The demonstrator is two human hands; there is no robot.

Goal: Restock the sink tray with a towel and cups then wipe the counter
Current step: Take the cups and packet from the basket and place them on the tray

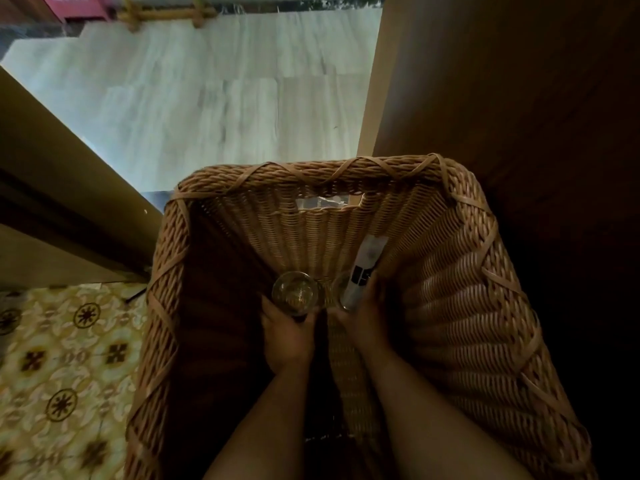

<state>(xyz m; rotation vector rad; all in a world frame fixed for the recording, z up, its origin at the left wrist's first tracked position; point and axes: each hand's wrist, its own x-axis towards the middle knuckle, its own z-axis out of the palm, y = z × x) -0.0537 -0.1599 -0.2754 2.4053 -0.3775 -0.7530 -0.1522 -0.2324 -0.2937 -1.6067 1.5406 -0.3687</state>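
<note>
A pale wood-grain floor [221,98] fills the upper half of the view, running from 10 to 1 o'clock. A dark brown wooden panel [519,98] stands at 2 o'clock, deep in shadow. A tan slanted board [62,188] crosses at 9 o'clock, and below it, at 8 o'clock, lies a yellow patterned tile floor [65,375] with dark star motifs. At 12 o'clock a knotted rope [162,13] lies on the floor beside a red box [74,5].

A deep wicker basket [467,306] occupies the centre and lower right, with a handle slot in its far wall. Both forearms reach down into it. The left hand [287,337] is wrapped around a clear glass cup [295,295] at the centre. Just beside it at 3 o'clock, the right hand [367,317] grips a second glass cup [341,292] together with a white tube [363,271] with dark lettering, which leans against the far wall. The hands are close together, not touching.
</note>
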